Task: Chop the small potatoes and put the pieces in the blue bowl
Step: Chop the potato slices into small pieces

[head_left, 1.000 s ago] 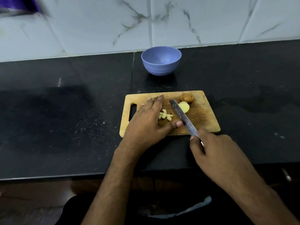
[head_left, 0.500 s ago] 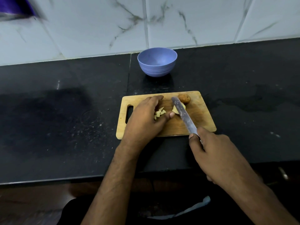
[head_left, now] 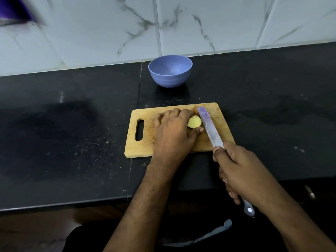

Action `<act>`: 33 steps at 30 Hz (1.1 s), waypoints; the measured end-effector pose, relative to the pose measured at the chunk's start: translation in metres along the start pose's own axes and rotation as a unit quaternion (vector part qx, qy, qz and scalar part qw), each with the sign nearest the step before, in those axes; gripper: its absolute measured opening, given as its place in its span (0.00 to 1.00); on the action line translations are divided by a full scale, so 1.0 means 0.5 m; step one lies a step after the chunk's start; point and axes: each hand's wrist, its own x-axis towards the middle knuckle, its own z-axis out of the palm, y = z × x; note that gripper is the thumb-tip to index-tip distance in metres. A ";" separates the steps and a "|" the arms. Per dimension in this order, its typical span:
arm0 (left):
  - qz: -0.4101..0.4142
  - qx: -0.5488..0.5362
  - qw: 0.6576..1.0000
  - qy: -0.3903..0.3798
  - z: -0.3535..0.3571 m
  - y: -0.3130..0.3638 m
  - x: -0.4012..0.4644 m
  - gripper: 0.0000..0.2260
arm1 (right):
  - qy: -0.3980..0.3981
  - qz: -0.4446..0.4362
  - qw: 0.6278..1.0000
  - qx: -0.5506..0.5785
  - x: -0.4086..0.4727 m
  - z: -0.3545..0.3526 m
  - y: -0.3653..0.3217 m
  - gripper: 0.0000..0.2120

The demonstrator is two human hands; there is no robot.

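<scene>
Left hand (head_left: 173,132): palm down on the wooden cutting board (head_left: 141,113), fingers and thumb curled round a halved potato (head_left: 194,121), cut face up.
Right hand (head_left: 241,171): fist closed round the knife (head_left: 209,127) handle; blade lies just beside the potato.
Blue bowl (head_left: 170,70): behind the board, on the black counter (head_left: 72,124).

Whole potato (head_left: 196,108) mostly hidden behind knife blade (head_left: 209,126) & fingers (head_left: 183,113).

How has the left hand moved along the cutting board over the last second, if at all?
Yes. The left hand has shifted right, away from the cutting board handle slot, and now holds the potato half.
</scene>
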 end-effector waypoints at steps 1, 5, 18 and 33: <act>-0.001 0.003 1.000 -0.003 0.000 0.002 -0.001 0.18 | -0.002 -0.002 1.000 0.001 0.000 0.000 -0.001 0.13; -0.006 0.001 1.000 0.005 -0.004 0.002 -0.012 0.15 | -0.002 -0.003 1.000 0.012 0.001 0.002 0.000 0.14; -0.025 -0.058 0.998 0.011 -0.014 0.000 -0.022 0.12 | 0.012 -0.024 1.000 -0.011 -0.004 0.006 0.005 0.14; -0.017 -0.126 0.991 0.036 -0.033 -0.016 -0.058 0.02 | 0.022 -0.037 0.999 -0.029 -0.006 0.010 0.004 0.14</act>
